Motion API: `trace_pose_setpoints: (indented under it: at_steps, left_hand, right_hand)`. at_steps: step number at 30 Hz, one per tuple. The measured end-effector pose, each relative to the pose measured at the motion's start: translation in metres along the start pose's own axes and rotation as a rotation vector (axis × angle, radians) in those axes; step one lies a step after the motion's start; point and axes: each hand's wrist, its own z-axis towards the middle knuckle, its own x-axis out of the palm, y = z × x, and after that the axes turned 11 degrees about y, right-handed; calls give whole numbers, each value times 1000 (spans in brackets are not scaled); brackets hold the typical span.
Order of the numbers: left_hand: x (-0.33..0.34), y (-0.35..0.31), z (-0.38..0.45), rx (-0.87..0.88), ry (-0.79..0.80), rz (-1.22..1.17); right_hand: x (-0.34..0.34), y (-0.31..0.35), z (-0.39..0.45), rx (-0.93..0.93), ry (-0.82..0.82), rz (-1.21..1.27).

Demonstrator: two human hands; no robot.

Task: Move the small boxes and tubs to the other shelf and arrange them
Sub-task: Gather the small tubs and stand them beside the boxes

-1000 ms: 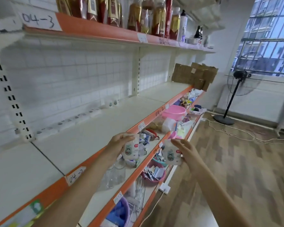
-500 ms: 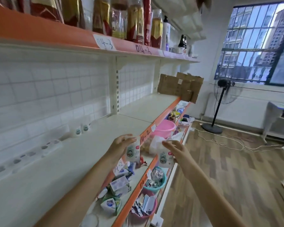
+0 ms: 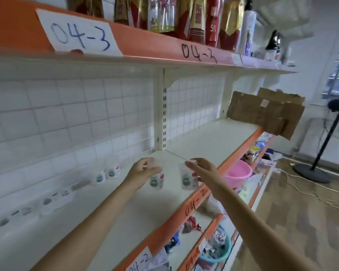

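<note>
While both arms are stretched over the white shelf (image 3: 213,137), one small tub (image 3: 156,180) is gripped from above by the left hand (image 3: 143,173) and another tub (image 3: 187,179) by the right hand (image 3: 204,172); two matching tubs (image 3: 107,173) are seen standing at ten o'clock by the back wall.

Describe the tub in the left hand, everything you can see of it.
The tub in the left hand is small, translucent white plastic with a round printed face motif and a small red mark on its front. It looks upright, held above the white 04-2 shelf. The left hand grips its top from above, fingers curled over it. Contents can't be made out.
</note>
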Motion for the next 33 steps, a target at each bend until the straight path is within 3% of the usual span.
trace_pose_setpoints:
  at_steps: [8,13,20,28,33]
  left_hand:
    - [-44,-4,54,-132,-286,363]
    - [-63,-17,68,-333,-471,574]
    - [-72,0,82,-493,-522,723]
    - [-81,23,97,-595,-514,944]
    - [-85,28,97,-595,-497,960]
  right_hand:
    - [1,0,137,-80,358,-25]
    - [2,0,195,-114,497,-89]
    - [38,-10,234,-124,669,-112]
    - [78,-30,257,-73,715,-96]
    - [92,-32,262,-54,718,-64]
